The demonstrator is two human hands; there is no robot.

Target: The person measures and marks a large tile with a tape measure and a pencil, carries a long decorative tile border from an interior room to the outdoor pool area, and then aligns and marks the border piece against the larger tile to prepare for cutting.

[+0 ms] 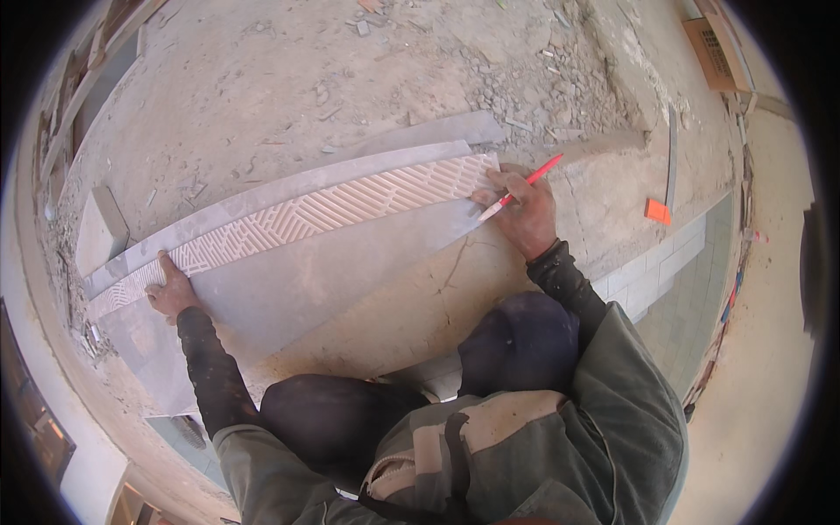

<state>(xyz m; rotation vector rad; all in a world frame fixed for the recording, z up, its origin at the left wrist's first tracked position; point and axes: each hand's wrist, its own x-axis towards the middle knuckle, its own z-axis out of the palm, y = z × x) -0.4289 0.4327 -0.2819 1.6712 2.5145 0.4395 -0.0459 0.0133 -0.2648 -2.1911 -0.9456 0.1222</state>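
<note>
A long, narrow tile strip, cream with ridged slanting lines, lies across a wide grey tile. My left hand grips the strip near its left end, one finger stretched over the ridged face. At the far right end, my right hand holds a red-and-white pen with its tip pointing down and left. Its fingers also touch the strip's end. Along the strip's far side runs a smooth grey edge of tile.
Rubble and dust cover the rough floor beyond. A pale offcut stands at left. To the right lie an orange block and a thin grey bar. Light tiles line the right side; a cardboard box sits far right.
</note>
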